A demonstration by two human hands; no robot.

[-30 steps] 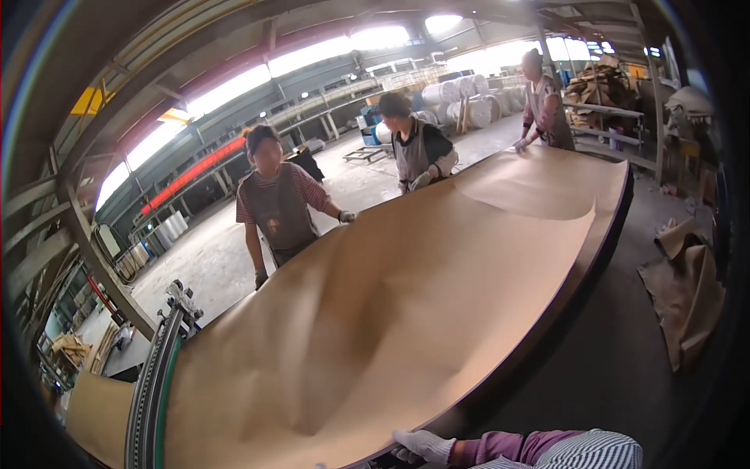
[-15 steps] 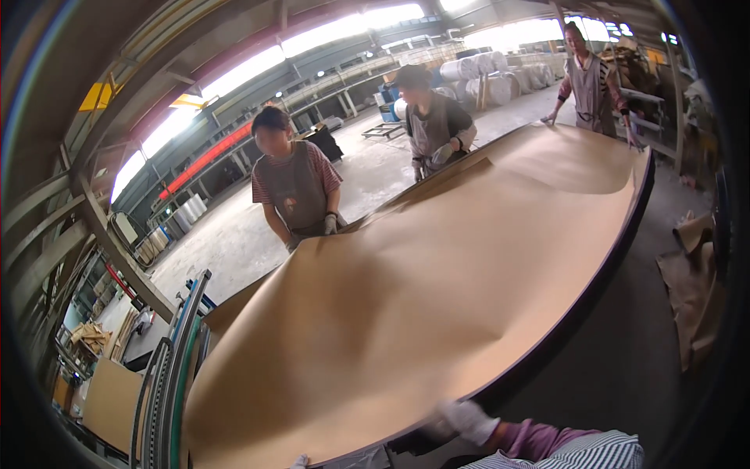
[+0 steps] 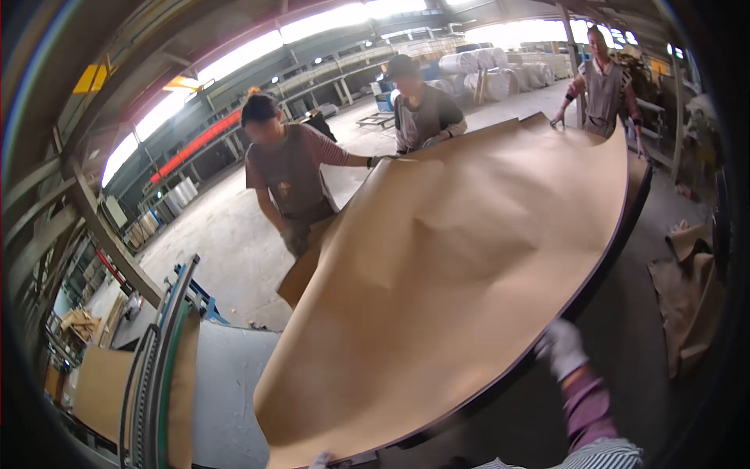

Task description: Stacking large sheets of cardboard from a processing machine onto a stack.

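Note:
A large brown sheet (image 3: pixel 437 297), thin and paper-like with bulges across it, stretches from me to the far right. My left hand (image 3: pixel 320 460), in a pale glove, shows only in small part at the lower edge, closed over the sheet's near edge. Farther right, my right hand (image 3: pixel 561 349), also gloved, is at the sheet's dark near rim; motion smears its fingers, so their grip cannot be told. Across from me a person in a striped top (image 3: pixel 289 172) holds the far edge. A second person (image 3: pixel 422 113) stands behind that edge, and a third (image 3: pixel 605 94) is at the far right end.
At left a machine rail (image 3: pixel 160 367) with a green strip runs beside a grey flat surface (image 3: pixel 230 391). Brown crumpled material (image 3: pixel 687 297) lies on the floor at right. White wrapped rolls (image 3: pixel 500 82) are stacked in the back.
The sheet's left end has shifted right, uncovering the grey surface. My right hand has moved right and up along the rim. The striped-top person has stretched an arm along the far edge.

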